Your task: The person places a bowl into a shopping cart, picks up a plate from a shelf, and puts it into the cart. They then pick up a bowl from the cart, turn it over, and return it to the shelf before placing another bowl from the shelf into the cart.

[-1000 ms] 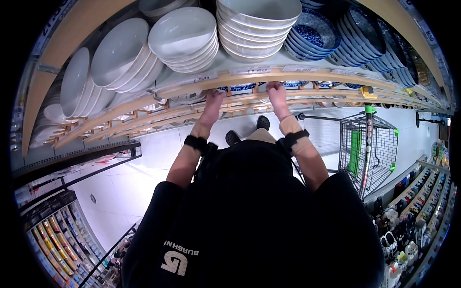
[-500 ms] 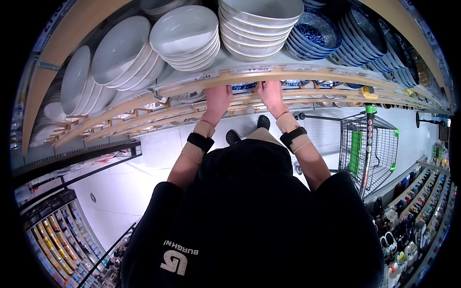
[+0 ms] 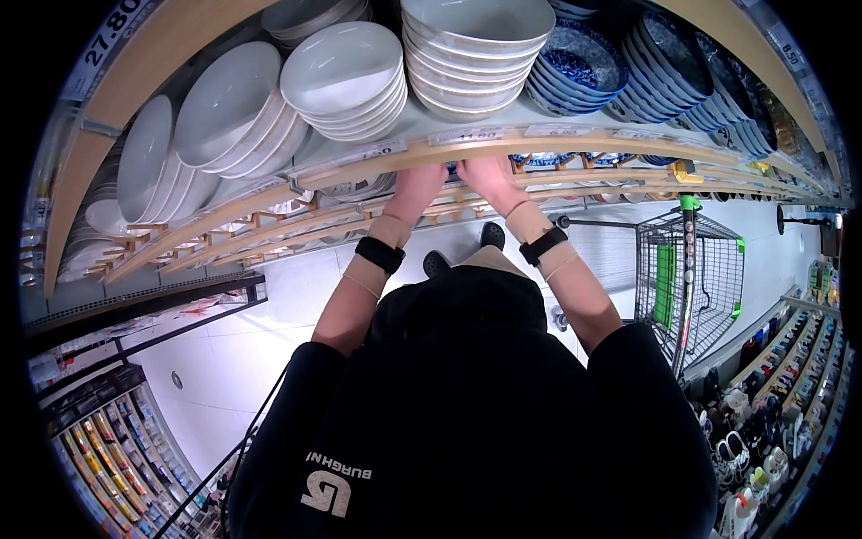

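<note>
Both hands reach under the wooden front edge [image 3: 449, 153] of the upper shelf, close together. My left hand [image 3: 418, 190] shows its back and wrist, and its fingers are hidden beneath the edge. Just to its right is my right hand [image 3: 489, 180], whose fingertips also go out of sight there. A bit of blue-patterned dishware shows between them; whether either hand holds it is hidden. More blue-and-white dishes [image 3: 541, 160] sit on the lower shelf right of my right hand. Pale plates [image 3: 356, 189] lie left of my left hand.
Above the hands stand stacked white bowls [image 3: 476, 54], white oval bowls [image 3: 343, 76] and blue patterned bowls [image 3: 579, 67]. A shopping cart [image 3: 709, 269] with green parts is at the right. Shelves of small goods [image 3: 103, 458] stand lower left, and shoes [image 3: 736, 449] lower right.
Both hands have moved closer together and further under the shelf edge, so the fingers seen earlier are now hidden. The view has shifted slightly.
</note>
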